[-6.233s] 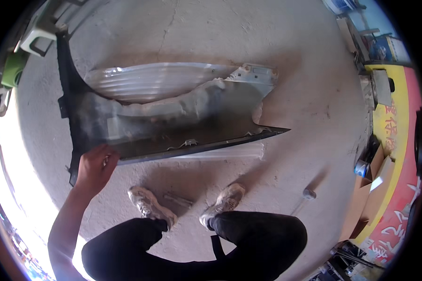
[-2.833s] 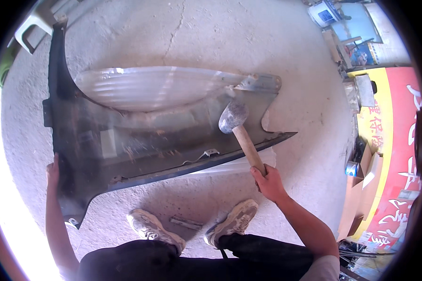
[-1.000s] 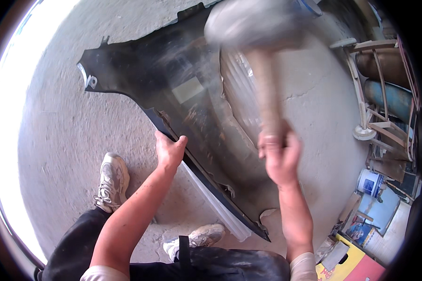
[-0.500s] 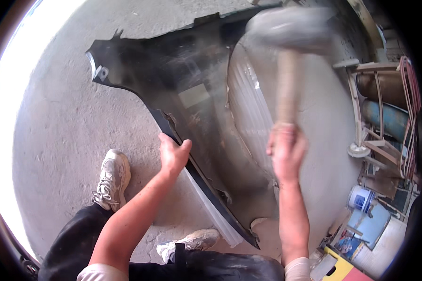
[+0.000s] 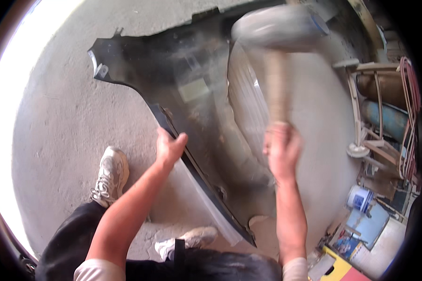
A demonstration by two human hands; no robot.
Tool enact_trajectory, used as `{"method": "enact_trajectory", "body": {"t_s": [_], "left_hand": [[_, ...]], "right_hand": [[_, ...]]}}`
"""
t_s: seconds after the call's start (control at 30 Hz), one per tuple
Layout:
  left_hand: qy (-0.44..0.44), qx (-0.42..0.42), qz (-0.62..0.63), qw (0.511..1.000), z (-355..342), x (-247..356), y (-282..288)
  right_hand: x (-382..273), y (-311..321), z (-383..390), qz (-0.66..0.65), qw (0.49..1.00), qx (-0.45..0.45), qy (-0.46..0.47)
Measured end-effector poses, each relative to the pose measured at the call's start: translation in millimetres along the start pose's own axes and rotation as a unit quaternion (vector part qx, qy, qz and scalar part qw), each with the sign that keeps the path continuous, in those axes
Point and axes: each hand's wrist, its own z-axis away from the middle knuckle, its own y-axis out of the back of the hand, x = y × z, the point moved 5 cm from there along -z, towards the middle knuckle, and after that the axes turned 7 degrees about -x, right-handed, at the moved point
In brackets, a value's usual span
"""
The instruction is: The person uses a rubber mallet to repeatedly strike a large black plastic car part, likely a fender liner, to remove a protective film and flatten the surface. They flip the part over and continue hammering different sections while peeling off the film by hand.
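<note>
A large dark moulded vehicle body panel (image 5: 187, 70) lies over pale ribbed sheeting (image 5: 248, 89) on the concrete floor. My left hand (image 5: 170, 146) grips the panel's lower-left edge, thumb over the lip. My right hand (image 5: 282, 147) is closed round the wooden handle (image 5: 279, 84) of a big mallet, whose grey head (image 5: 279, 28) hangs blurred above the panel's upper right part. A small pale rectangle (image 5: 192, 89) shows on the panel's inner face.
My two shoes (image 5: 110, 173) are below the panel. At right are a wheeled metal trolley (image 5: 380, 70) with cylinders (image 5: 384, 112) and hoses, a white bucket (image 5: 361, 199), boards (image 5: 370, 225) and a yellow-red sign (image 5: 342, 267). Bright light lines the left edge.
Since the oldest frame, my right hand has brought in the mallet, the view has turned, and my left hand grips another stretch of edge. In the last half second the mallet head moved slightly left.
</note>
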Motion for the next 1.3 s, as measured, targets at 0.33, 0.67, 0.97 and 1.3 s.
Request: {"method": "enact_trajectory", "body": {"t_s": [0.33, 0.67, 0.97, 1.3], "left_hand": [[0.030, -0.012, -0.072, 0.997, 7, 30, -16], [0.009, -0.007, -0.060, 0.998, 7, 25, -2], [0.031, -0.033, -0.050, 0.998, 15, -6, -1], [0.017, -0.028, -0.078, 0.996, 8, 34, -12]], "right_hand": [[139, -16, 19, 0.314, 0.938, -0.039, -0.144], [-57, 22, 5, -0.128, 0.961, 0.129, 0.209], [37, 6, 5, 0.092, 0.987, -0.013, -0.131], [41, -14, 29, 0.009, 0.988, 0.076, 0.136]]}}
